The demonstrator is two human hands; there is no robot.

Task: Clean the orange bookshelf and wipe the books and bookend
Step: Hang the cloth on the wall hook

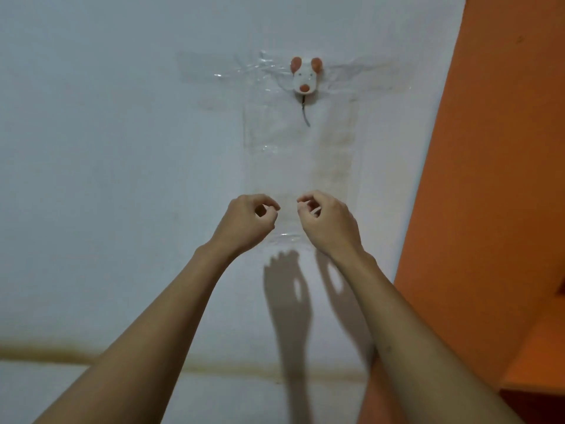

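The orange bookshelf (495,179) fills the right edge of the head view; only its flat side panel and a lower ledge show. No books, bookend or cloth are in view. My left hand (247,221) and my right hand (328,223) are raised side by side in front of the white wall, left of the shelf. Both have their fingers curled in toward the thumb, and I see nothing held in either. Their shadows fall on the wall just below them.
A mouse-shaped wall hook (304,76) with orange ears is fixed to the white wall above my hands. Sheets of clear tape (301,166) spread around and below it. A yellowish stained seam (46,351) runs across the wall low down.
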